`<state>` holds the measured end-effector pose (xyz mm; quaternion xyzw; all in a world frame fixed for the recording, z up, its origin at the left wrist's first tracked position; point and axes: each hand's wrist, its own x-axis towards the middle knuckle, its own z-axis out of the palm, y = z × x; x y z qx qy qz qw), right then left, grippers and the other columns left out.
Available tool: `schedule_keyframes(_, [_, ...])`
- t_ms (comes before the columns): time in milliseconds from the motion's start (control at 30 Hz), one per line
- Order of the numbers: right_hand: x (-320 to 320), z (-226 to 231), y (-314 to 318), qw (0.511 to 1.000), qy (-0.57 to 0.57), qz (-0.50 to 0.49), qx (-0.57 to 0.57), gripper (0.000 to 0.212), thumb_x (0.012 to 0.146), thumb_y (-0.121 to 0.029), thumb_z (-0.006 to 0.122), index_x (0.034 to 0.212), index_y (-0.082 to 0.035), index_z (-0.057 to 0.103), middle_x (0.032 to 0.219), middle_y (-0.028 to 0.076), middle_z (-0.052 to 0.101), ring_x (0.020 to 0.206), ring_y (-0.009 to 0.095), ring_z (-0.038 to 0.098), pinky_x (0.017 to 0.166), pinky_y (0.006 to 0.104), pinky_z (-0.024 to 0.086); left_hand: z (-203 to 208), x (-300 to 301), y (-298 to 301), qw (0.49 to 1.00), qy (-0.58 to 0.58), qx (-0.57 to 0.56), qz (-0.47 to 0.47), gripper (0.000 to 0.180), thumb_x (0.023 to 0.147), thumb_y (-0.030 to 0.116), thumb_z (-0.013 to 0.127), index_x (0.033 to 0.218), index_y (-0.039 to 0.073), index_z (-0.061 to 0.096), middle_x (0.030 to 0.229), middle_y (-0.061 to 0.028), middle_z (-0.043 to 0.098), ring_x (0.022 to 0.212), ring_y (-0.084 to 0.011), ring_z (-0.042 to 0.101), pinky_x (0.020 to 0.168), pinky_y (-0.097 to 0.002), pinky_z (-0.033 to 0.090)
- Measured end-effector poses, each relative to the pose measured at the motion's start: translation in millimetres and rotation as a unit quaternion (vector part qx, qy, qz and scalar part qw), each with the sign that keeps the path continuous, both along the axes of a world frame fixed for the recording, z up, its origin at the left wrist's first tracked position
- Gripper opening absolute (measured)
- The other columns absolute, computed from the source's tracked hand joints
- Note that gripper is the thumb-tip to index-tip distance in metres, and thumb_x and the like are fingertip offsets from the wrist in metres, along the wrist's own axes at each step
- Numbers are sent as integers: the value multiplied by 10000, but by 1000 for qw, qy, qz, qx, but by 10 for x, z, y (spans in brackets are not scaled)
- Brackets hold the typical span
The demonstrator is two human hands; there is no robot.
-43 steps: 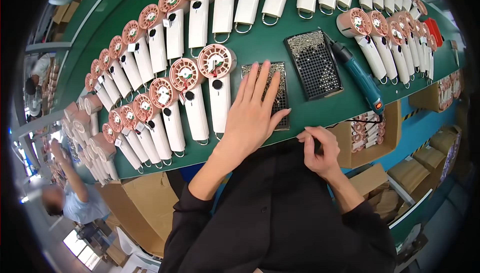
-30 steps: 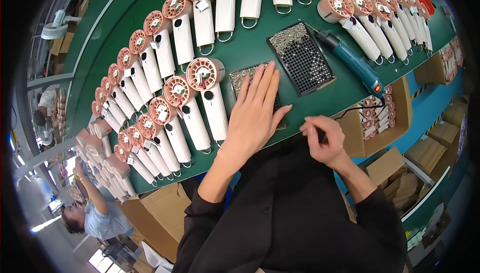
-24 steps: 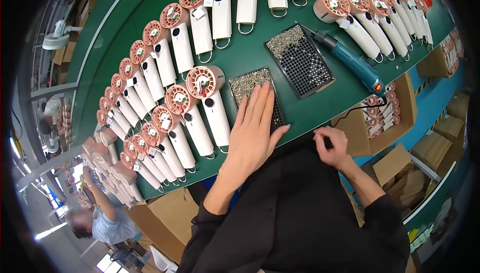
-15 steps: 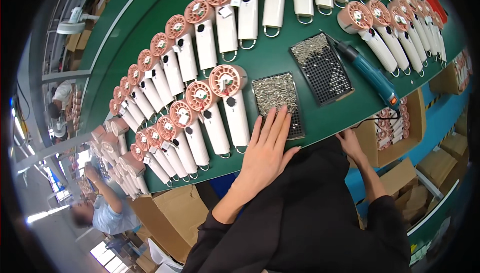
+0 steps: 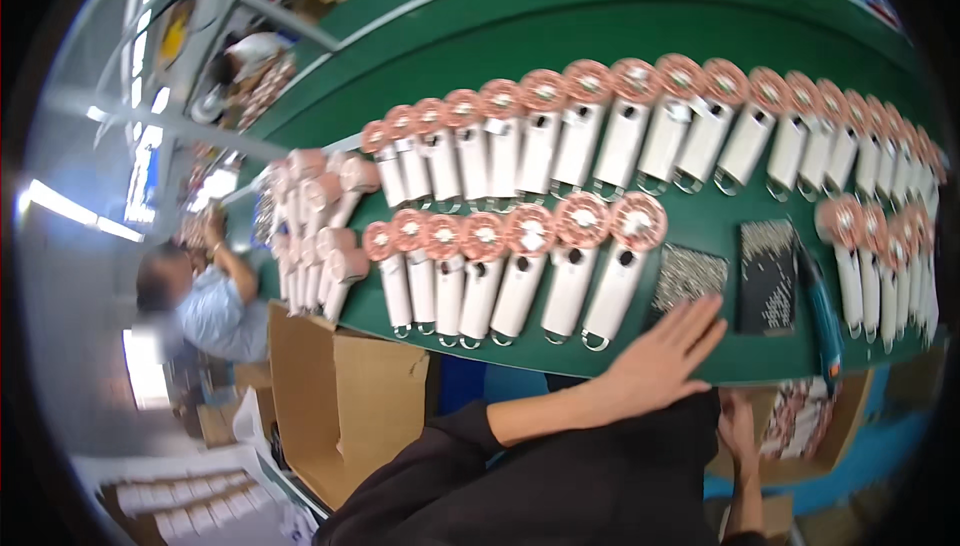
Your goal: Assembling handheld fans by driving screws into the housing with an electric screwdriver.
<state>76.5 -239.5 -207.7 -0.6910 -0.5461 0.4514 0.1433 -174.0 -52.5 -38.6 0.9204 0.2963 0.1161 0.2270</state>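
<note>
My left hand (image 5: 660, 358) lies flat with its fingers stretched out over the near edge of a black tray (image 5: 690, 274) full of small silvery screws. It holds nothing. My right hand (image 5: 738, 426) hangs low by the table's front edge, close to my dark clothing; its fingers are blurred and partly hidden. A second black perforated tray (image 5: 766, 286), partly filled with screws, lies to the right of the first. Beside it rests a teal electric screwdriver (image 5: 824, 321). Left of the trays stretches a front row of white-handled fans (image 5: 565, 291) with round pink heads.
A longer row of similar fans (image 5: 625, 136) runs behind on the green table (image 5: 700, 21). More fans stand at the right (image 5: 870, 266) and in a cluster at the left (image 5: 310, 231). Cardboard boxes (image 5: 380, 406) sit below the edge. A person in light blue (image 5: 220, 311) works at far left.
The view has turned toward the left, so the table appears more level and the trays lie further right. My left hand stays at the screw tray, and my right hand stays low by the edge.
</note>
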Motion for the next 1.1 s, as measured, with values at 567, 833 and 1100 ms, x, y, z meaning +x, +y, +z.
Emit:
schedule_keyframes(567, [-169, 57, -39, 935, -264, 235, -3, 522, 815, -110, 476, 1335, -74, 497, 1204, 214, 531, 1083, 319, 572, 1040, 436, 326, 140, 67, 352, 997, 11, 50, 53, 653, 880, 325, 617, 1394, 10, 366, 1468, -240, 294, 1369, -403, 285, 1120, -487, 264])
schedule_keyframes(833, [-388, -357, 159, 859, -426, 266, 101, 334, 791, -113, 574, 1124, -94, 594, 1212, 248, 536, 1016, 323, 581, 1058, 547, 314, 56, 111, 285, 988, 10, 119, 97, 631, 870, 307, 635, 1337, -58, 418, 1433, -255, 356, 1328, -411, 349, 1103, -474, 291])
schedule_keyframes(1100, [-483, -664, 365, 909, -323, 152, 216, 66, 724, -91, 538, 682, -75, 587, 750, 117, 519, 757, 271, 521, 756, 395, 376, 32, 70, 124, 987, 57, 108, 100, 649, 864, 211, 623, 1381, -75, 354, 1467, -225, 336, 1382, -368, 286, 1141, -497, 192])
